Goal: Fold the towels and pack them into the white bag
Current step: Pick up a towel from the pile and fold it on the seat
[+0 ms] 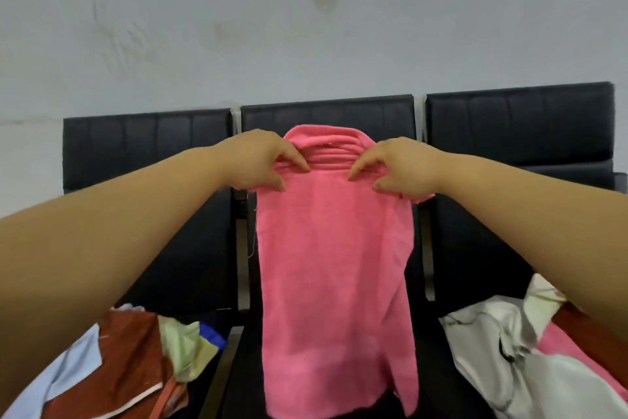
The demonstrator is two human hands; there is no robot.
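Pink towel (336,265) is sitting dead centre, running as a long strip from 12 o'clock down to 6 o'clock over the middle black chair (326,116). Can't tell if it's lying on the seat or hanging in front of it.

Left hand (261,160) is gripping the towel's top edge at about 11 o'clock, with the fingers (299,163) curling in and pinching fabric. Right hand (397,167) is doing the same at about 1 o'clock, fingers (360,170) pinching the other top corner. The top end is bunching into ridges between the two hands, and both hands are touching cloth.

Progress: looks like an early-to-mid fold on this one. The towel is looking narrowed lengthwise, but it's not yet halved end to end and not yet in the bag.

White bag (503,350) is slumping at 4 to 5 o'clock on the right-hand chair. Another pink cloth (557,350) is showing just beside or inside it, can't tell which. If it's inside, at least one towel is already packed.

A pile of cloths (129,361) is waiting at 7 to 8 o'clock. It's brown, light blue, pale green and a bit of blue, all loose and unfolded.

Judging from that, most of the job is remaining: finishing this fold, bagging it, then working through the pile.
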